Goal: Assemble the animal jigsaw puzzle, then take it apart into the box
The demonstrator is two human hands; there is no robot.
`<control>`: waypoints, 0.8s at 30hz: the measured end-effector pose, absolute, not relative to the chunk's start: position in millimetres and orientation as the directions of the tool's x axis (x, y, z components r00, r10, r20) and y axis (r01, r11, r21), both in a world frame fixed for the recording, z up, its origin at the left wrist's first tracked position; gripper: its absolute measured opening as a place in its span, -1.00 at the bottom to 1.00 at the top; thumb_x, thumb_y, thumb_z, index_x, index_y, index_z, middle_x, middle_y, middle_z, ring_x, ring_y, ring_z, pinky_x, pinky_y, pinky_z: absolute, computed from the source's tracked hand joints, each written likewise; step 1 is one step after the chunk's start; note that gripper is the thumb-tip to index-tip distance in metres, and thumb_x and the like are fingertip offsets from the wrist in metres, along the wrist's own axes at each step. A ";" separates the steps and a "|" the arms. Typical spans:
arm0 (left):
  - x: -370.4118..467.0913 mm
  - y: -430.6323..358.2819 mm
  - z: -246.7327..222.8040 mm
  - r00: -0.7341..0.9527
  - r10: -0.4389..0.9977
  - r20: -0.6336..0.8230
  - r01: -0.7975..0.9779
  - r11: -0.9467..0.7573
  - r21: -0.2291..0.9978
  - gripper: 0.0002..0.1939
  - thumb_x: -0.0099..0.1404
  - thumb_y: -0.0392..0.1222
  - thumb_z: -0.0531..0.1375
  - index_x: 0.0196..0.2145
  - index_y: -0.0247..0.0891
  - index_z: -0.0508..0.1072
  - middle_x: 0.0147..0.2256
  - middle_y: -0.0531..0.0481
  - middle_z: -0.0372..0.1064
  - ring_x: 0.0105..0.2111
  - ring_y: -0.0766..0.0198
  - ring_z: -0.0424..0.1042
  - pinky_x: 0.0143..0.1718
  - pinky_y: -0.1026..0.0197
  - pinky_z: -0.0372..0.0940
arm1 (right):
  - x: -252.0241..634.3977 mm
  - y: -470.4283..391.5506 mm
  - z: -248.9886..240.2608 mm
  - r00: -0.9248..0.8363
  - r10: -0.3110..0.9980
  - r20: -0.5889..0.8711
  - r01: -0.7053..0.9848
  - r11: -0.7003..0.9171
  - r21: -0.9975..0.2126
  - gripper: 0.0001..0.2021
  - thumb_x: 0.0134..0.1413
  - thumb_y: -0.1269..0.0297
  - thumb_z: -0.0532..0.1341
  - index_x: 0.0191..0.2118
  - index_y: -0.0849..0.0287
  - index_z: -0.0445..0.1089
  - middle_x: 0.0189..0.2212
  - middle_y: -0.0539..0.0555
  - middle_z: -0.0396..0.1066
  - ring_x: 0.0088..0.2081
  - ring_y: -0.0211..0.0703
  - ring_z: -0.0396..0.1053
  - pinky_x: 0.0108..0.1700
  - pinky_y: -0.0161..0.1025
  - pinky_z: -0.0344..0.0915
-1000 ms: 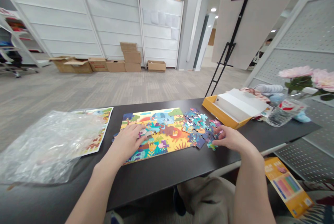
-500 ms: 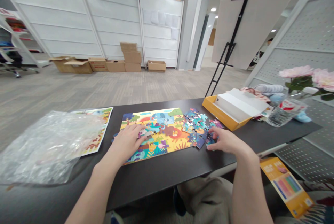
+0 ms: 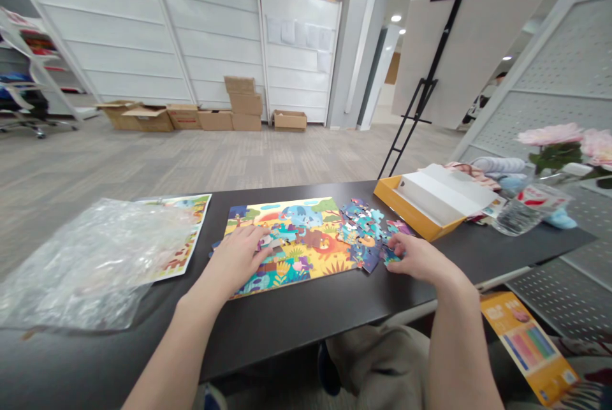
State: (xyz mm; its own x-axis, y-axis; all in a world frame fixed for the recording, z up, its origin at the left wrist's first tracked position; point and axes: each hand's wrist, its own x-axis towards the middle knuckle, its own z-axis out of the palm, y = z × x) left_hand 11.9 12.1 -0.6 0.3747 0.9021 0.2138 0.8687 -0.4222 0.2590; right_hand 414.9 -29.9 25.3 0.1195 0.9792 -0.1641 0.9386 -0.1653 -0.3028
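Note:
A colourful animal jigsaw puzzle (image 3: 320, 257) lies on the dark table, with an elephant and a lion in its picture. My left hand (image 3: 241, 254) rests over its left part, fingers stretched out and thumb apart, near a few loose pieces. What lies under the palm is hidden. To the right of the puzzle is a heap of loose jigsaw pieces (image 3: 366, 225), partly over its edge. At the heap's near right side, my right hand (image 3: 421, 257) has its thumb and fingers closing around a dark blue and teal puzzle piece (image 3: 389, 256), partly covered by the fingers.
Clear plastic wrapping (image 3: 90, 263) covers part of a printed picture sheet (image 3: 194, 231) on the left. An opened yellow box (image 3: 415, 212) stands at the right, near a plastic bottle (image 3: 526, 209) and pink flowers (image 3: 549, 134). A yellow package (image 3: 530, 346) is below the table's edge.
My right thumb and fingers have drawn closer together at the pieces. My left hand stays on the puzzle. The whole view has shifted slightly.

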 end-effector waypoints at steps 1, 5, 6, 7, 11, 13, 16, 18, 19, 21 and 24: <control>12.2 11.9 0.2 0.371 0.904 0.214 0.869 -0.419 0.262 -0.68 0.40 -0.05 0.09 0.00 -0.23 0.44 0.03 -0.20 0.46 0.08 -0.06 0.40 0.10 -0.06 0.30 | 414.1 -29.6 25.2 0.128 0.980 -0.155 0.938 -0.170 -0.301 -0.66 -0.19 0.23 0.41 -0.21 0.08 0.42 -0.28 0.02 0.50 -0.31 -0.13 0.45 -0.29 -0.27 0.26; 13.0 11.6 2.2 0.371 0.904 0.215 0.869 -0.419 0.263 -0.69 0.39 -0.06 0.10 -0.01 -0.23 0.44 0.02 -0.20 0.46 0.06 -0.05 0.41 0.09 -0.05 0.30 | 412.5 -27.0 21.7 0.130 0.986 -0.103 0.937 -0.157 -0.314 -0.63 -0.23 0.20 0.45 -0.22 0.09 0.43 -0.25 0.06 0.52 -0.26 -0.07 0.47 -0.28 -0.25 0.29; 13.0 11.6 2.3 0.372 0.904 0.212 0.869 -0.419 0.261 -0.69 0.39 -0.06 0.10 -0.01 -0.23 0.44 0.01 -0.20 0.46 0.06 -0.05 0.42 0.09 -0.05 0.31 | 413.1 -26.3 20.4 0.131 0.987 -0.095 0.935 -0.155 -0.318 -0.64 -0.23 0.20 0.45 -0.23 0.09 0.43 -0.26 0.06 0.52 -0.26 -0.07 0.48 -0.28 -0.25 0.29; 12.9 11.7 2.3 0.373 0.904 0.209 0.870 -0.419 0.260 -0.69 0.39 -0.06 0.10 -0.01 -0.23 0.44 0.01 -0.20 0.46 0.06 -0.05 0.42 0.09 -0.05 0.31 | 414.2 -25.8 19.3 0.135 0.987 -0.092 0.933 -0.158 -0.322 -0.65 -0.23 0.21 0.45 -0.24 0.09 0.43 -0.27 0.05 0.53 -0.27 -0.08 0.48 -0.29 -0.26 0.29; 12.3 12.2 0.9 0.371 0.907 0.198 0.874 -0.413 0.255 -0.67 0.41 -0.04 0.09 0.00 -0.25 0.43 0.04 -0.21 0.45 0.08 -0.07 0.40 0.11 -0.08 0.30 | 418.7 -25.1 20.1 0.149 0.987 -0.062 0.924 -0.162 -0.346 -0.68 -0.21 0.19 0.44 -0.27 0.08 0.44 -0.33 0.02 0.55 -0.34 -0.11 0.48 -0.36 -0.26 0.27; 12.4 12.5 0.0 0.372 0.907 0.199 0.875 -0.414 0.250 -0.67 0.41 -0.04 0.08 0.00 -0.26 0.43 0.04 -0.23 0.44 0.08 -0.08 0.40 0.11 -0.09 0.31 | 416.2 -23.8 23.4 0.137 0.991 0.006 0.926 -0.126 -0.355 -0.73 -0.12 0.15 0.40 -0.27 0.08 0.44 -0.36 0.02 0.55 -0.35 -0.11 0.48 -0.35 -0.25 0.28; 13.2 13.0 -0.7 0.373 0.905 0.205 0.876 -0.417 0.244 -0.68 0.41 -0.03 0.08 -0.01 -0.25 0.45 0.04 -0.23 0.45 0.08 -0.08 0.40 0.10 -0.08 0.32 | 400.2 -18.4 27.9 0.085 0.989 0.122 0.937 -0.038 -0.347 -0.82 0.06 0.12 0.29 -0.26 0.09 0.44 -0.37 0.03 0.55 -0.33 -0.09 0.48 -0.31 -0.23 0.29; 13.9 13.2 -0.6 0.365 0.907 0.209 0.878 -0.410 0.248 -0.68 0.41 -0.04 0.09 0.00 -0.23 0.45 0.05 -0.23 0.45 0.11 -0.08 0.40 0.12 -0.10 0.30 | 383.1 -13.2 28.5 0.048 0.981 0.187 0.946 0.016 -0.324 -0.81 0.13 0.11 0.25 -0.25 0.11 0.45 -0.30 0.07 0.56 -0.26 -0.05 0.49 -0.23 -0.20 0.30; 14.2 13.3 -0.3 0.362 0.909 0.207 0.879 -0.407 0.249 -0.67 0.40 -0.04 0.10 0.01 -0.23 0.45 0.06 -0.22 0.45 0.13 -0.09 0.39 0.14 -0.10 0.29 | 374.0 -10.6 27.8 0.021 0.976 0.216 0.949 0.049 -0.311 -0.79 0.16 0.10 0.23 -0.22 0.12 0.46 -0.23 0.10 0.56 -0.20 -0.02 0.49 -0.18 -0.19 0.31; 14.7 13.2 0.7 0.362 0.912 0.194 0.881 -0.403 0.249 -0.67 0.40 -0.05 0.10 0.02 -0.23 0.45 0.07 -0.23 0.46 0.14 -0.09 0.38 0.15 -0.10 0.29 | 358.0 -6.4 25.2 -0.040 0.975 0.219 0.951 0.104 -0.291 -0.78 0.19 0.11 0.23 -0.17 0.14 0.46 -0.14 0.14 0.55 -0.11 0.02 0.48 -0.11 -0.17 0.31; 15.3 12.6 2.6 0.371 0.912 0.177 0.881 -0.406 0.243 -0.65 0.42 -0.03 0.08 0.02 -0.25 0.46 0.06 -0.25 0.46 0.13 -0.11 0.39 0.14 -0.11 0.30 | 343.8 -3.1 20.5 -0.068 0.981 0.182 0.960 0.114 -0.257 -0.72 0.15 0.11 0.29 -0.09 0.14 0.46 -0.08 0.17 0.54 -0.01 0.09 0.46 -0.08 -0.17 0.31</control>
